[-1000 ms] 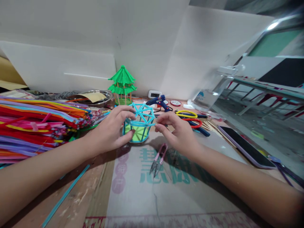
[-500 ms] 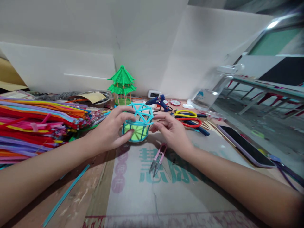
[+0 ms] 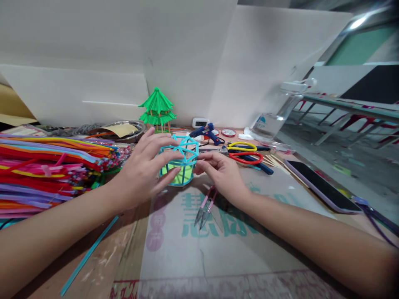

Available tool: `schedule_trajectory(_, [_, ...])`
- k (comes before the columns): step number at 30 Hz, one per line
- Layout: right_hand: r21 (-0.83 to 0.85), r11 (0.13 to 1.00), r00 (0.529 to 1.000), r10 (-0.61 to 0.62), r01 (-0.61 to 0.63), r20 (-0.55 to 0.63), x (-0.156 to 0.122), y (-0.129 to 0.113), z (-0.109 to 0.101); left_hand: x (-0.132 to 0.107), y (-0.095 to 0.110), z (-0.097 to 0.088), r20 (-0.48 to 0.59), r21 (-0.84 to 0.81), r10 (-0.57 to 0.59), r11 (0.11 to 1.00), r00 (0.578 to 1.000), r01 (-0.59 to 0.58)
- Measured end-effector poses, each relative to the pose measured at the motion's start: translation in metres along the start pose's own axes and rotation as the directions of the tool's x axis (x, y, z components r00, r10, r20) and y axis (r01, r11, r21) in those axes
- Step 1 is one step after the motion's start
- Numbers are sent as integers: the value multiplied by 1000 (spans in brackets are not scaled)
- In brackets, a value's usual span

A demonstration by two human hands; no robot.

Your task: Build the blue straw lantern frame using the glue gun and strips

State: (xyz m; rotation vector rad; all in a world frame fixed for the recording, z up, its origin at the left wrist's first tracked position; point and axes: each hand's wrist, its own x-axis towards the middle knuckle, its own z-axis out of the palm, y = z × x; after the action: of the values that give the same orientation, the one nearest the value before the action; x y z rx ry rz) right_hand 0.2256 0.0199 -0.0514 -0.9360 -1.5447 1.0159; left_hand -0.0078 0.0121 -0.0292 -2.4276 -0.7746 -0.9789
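A small round model (image 3: 186, 158) of light-blue pipe cleaners stands on the sheet, with a spoked top, upright posts and a yellow-green base. My left hand (image 3: 145, 164) is at its left side, fingers spread and stretched over the top rim; whether the fingertips touch is hard to see. Thumb and fingers of my right hand (image 3: 222, 170) are pinched together on the model's right edge. Pink-handled thread snips (image 3: 205, 209) lie on the sheet below the right hand. Behind the model rises a green pagoda (image 3: 157, 108) with a two-tiered roof, its lower part partly hidden.
Bundles of coloured pipe cleaners (image 3: 46, 174) fill the left side. A blue glue gun (image 3: 204, 132), scissors (image 3: 245, 153), a water bottle (image 3: 271, 116) and a phone (image 3: 321, 187) lie or stand at the back and right. One blue strip (image 3: 89, 255) lies at front left.
My left hand has lifted slightly and its fingers have spread farther over the model. My right hand has shifted a little leftward, still pinched at the edge. The camera view has moved slightly.
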Motion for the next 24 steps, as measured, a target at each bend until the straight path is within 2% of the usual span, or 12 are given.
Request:
schedule_trajectory(12, [-65,998,999,-3,5,37,-7,-7,2,2,-2,-3,-46,44,47,998,998,-45])
schedule_trajectory(20, [-86,994,998,-57,59,25,-7,-8,1,2,-4,-2,-69,5,51,999,996,-51])
schedule_trajectory(24, [-88,994,998,-58,59,23,-6,-6,0,2,-3,-3,-43,-3,30,1000,999,-30])
